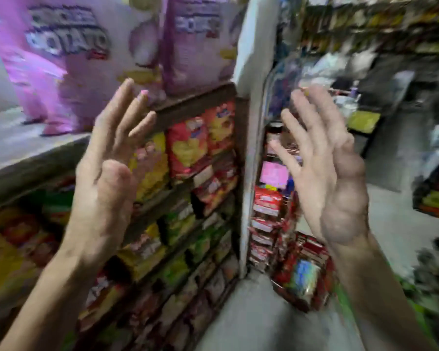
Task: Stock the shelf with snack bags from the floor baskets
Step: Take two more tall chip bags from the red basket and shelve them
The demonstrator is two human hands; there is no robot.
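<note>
Though blurred, two hands spread empty; perhaps two purple bags.

The shelf carries purple snack bags on its top board and red and yellow bags on the board below.

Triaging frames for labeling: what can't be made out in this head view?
Head view:
- Purple bags: tops cut by the upper edge, print blurred.
- Shelf bags: partly hidden behind the left hand; brands blurred.
- Goods past the right hand: motion blur, unidentifiable.
- Floor container: blur hides whether it is a basket.
</note>
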